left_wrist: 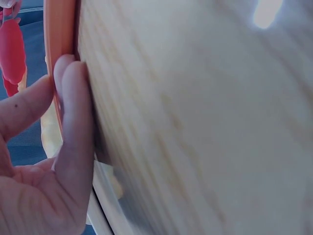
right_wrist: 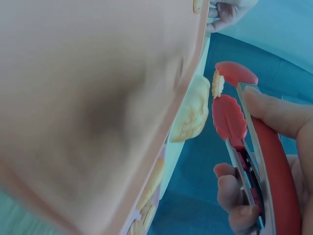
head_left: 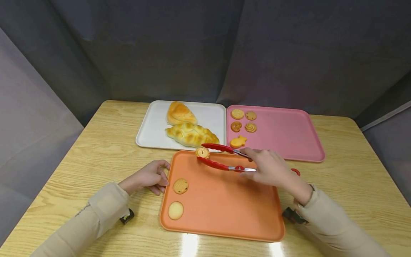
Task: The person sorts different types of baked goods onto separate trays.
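My right hand point(head_left: 273, 166) grips a pair of red-and-silver tongs point(head_left: 215, 164). Between the tongs' red tips sits a small scalloped cookie point(head_left: 202, 152), over the far left edge of the orange tray point(head_left: 224, 200); the right wrist view shows this cookie point(right_wrist: 217, 84) edge-on. At the tray's left rim, my left hand point(head_left: 152, 176) pinches the edge, thumb on one side and fingers point(left_wrist: 76, 107) on the other. On the tray's left part lie a cookie with dark specks point(head_left: 181, 186) and a plain round cookie point(head_left: 176, 210).
Behind, a white tray point(head_left: 146, 130) bears a folded bread point(head_left: 180, 113) and a braided loaf point(head_left: 192, 135). Beside it, a pink tray point(head_left: 285, 132) has several cookies at its left, among them a fish-shaped one point(head_left: 238, 142). Dark curtains point(head_left: 167, 53) stand behind the wooden table point(head_left: 96, 153).
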{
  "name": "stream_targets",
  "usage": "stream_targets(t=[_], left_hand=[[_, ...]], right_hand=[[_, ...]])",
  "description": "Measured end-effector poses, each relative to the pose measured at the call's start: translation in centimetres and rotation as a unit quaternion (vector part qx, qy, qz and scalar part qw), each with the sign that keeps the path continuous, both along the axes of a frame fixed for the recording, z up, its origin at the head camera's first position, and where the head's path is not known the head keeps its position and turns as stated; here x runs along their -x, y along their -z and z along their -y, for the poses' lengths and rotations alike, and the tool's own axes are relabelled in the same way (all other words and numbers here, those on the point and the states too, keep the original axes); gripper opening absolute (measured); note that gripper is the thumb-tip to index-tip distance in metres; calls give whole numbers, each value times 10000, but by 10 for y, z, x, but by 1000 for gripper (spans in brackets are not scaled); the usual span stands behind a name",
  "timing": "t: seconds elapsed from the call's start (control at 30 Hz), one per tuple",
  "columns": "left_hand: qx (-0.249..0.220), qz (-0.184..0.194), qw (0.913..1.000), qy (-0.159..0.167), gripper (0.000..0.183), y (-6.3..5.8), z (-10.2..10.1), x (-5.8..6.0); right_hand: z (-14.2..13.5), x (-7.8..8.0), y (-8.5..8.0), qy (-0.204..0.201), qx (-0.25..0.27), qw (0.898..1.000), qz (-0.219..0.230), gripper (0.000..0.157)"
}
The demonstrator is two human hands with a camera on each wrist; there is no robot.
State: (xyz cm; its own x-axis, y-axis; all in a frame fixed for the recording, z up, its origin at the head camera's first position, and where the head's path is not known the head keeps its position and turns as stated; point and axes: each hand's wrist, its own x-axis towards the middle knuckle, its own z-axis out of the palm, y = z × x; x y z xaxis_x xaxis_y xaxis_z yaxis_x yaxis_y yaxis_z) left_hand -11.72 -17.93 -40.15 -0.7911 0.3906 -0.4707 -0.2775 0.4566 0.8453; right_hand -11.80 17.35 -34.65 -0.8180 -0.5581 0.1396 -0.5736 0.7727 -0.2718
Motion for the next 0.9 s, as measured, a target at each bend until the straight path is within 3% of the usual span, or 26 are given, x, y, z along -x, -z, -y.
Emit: stream_targets(t=[0.4, 0.9], left_hand=[[14, -42, 10000, 26, 41, -1, 0, 0], [-13, 28, 10000, -6, 40, -3, -1, -1]], right_hand=[[-19, 2, -4, 346, -35, 9994, 33, 56], [-53, 4, -1, 657, 31, 9971, -385, 55]])
